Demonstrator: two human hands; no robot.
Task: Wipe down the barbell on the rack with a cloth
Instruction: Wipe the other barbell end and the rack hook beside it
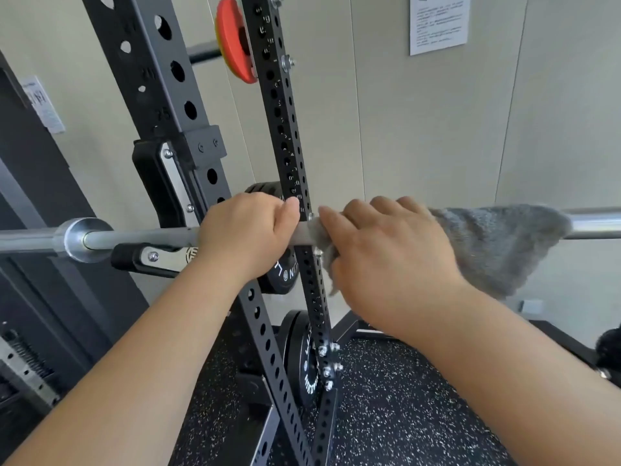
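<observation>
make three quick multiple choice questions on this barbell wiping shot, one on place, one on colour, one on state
1. Where is the cloth? A on the barbell under the right hand B in the left hand C hung on the rack
2. What colour is the plate high on the rack? A blue B red-orange C green
3. What is the left hand doing? A hanging free B gripping the bare barbell C holding a plate

Answers: 1 A, the grey cloth drapes over the barbell beneath the right hand; 2 B, its face shows red-orange; 3 B, its fingers curl round the barbell beside the cloth.
</observation>
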